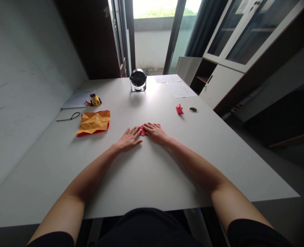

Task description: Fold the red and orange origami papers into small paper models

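Note:
A folded piece of red paper (143, 131) lies flat on the white table in front of me, partly covered by my hands. My right hand (154, 132) rests over it with the fingers stretched out flat. At the paper's left edge lies my left hand (130, 138), flat too, its fingertips touching or very close to the paper. Its thumb is spread away from the other fingers. How the paper is folded beneath my hands is hidden.
Left on the table (141, 178) are creased orange and red sheets (94, 122), a black cable tie (71, 117), a small yellow toy (95, 100) and papers (76, 98). A round black device (138, 79) stands behind. Right are a red folded-paper figure (179, 109), a cable hole (193, 110) and more papers (181, 90).

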`<state>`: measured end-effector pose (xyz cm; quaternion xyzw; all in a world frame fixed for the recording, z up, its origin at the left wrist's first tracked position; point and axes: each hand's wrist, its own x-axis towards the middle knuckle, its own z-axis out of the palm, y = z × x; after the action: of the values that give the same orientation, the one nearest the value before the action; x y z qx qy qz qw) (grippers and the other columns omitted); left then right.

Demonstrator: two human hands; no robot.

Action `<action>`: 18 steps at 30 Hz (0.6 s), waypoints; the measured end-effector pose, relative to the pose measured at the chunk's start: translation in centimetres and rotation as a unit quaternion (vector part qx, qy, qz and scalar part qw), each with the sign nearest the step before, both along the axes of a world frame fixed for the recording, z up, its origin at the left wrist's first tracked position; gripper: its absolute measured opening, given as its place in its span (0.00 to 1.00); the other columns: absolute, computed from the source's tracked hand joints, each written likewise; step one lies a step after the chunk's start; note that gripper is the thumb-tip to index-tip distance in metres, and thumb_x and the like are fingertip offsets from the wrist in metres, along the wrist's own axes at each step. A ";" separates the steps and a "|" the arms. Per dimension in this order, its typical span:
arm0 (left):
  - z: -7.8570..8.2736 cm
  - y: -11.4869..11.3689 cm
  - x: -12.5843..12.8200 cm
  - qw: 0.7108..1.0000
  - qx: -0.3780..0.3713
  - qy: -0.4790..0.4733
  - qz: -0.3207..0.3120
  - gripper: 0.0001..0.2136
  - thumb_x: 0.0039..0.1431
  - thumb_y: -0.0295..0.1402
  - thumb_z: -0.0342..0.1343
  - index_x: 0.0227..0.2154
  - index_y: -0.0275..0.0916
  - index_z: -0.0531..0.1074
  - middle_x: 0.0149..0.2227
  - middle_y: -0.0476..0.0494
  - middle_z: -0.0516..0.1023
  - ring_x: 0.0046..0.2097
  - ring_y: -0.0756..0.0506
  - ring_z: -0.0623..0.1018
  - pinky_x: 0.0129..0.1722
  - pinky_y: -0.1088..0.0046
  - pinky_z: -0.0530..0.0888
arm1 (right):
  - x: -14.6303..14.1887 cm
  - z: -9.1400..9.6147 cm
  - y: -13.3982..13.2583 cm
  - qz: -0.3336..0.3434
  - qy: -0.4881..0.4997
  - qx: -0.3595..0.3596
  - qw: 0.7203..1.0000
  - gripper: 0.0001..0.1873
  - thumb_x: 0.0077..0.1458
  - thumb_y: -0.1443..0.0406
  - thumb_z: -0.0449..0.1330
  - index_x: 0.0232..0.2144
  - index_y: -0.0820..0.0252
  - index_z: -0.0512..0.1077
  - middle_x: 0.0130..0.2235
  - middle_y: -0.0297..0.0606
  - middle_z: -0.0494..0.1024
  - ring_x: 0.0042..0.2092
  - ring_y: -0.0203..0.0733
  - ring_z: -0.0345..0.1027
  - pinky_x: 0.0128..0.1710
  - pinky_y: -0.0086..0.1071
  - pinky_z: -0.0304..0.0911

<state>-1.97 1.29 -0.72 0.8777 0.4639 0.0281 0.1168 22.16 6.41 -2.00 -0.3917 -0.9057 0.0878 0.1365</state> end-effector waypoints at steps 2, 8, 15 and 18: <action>-0.2 0.0 0.3 0.999 0.003 0.005 0.033 0.36 0.68 0.56 0.34 0.72 0.41 0.42 0.74 0.42 0.38 0.74 0.40 0.40 0.71 0.53 0.39 | 0.1 0.1 0.0 -0.015 -0.009 -0.012 1.000 0.27 0.70 0.55 0.45 0.68 0.50 0.58 0.70 0.37 0.57 0.71 0.52 0.46 0.69 0.51 0.44; -0.4 0.0 0.7 0.997 0.009 0.007 0.081 0.38 0.67 0.57 0.34 0.72 0.39 0.44 0.74 0.39 0.39 0.74 0.38 0.42 0.70 0.50 0.41 | 0.3 0.4 0.3 -0.056 -0.027 -0.028 0.998 0.31 0.69 0.51 0.44 0.69 0.52 0.56 0.71 0.38 0.54 0.72 0.51 0.43 0.69 0.50 0.42; -0.4 0.8 0.1 0.981 0.082 -0.077 0.155 0.28 0.70 0.50 0.38 0.63 0.40 0.66 0.69 0.39 0.61 0.72 0.37 0.52 0.69 0.51 0.51 | 0.7 0.5 0.6 -0.075 -0.033 -0.023 0.996 0.32 0.68 0.50 0.46 0.68 0.53 0.57 0.71 0.41 0.54 0.72 0.52 0.42 0.70 0.49 0.41; -0.1 1.3 -0.5 0.972 0.100 -0.135 0.164 0.21 0.69 0.45 0.44 0.53 0.41 0.75 0.61 0.41 0.71 0.68 0.38 0.61 0.67 0.56 0.57 | 0.7 0.6 0.4 -0.059 -0.023 -0.016 0.998 0.31 0.67 0.51 0.48 0.67 0.53 0.59 0.71 0.41 0.55 0.72 0.52 0.43 0.69 0.49 0.43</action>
<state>-2.43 2.54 -0.87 0.7850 0.5762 0.2118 0.0837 22.89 6.85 -1.43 -0.4490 -0.8822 0.0852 0.1138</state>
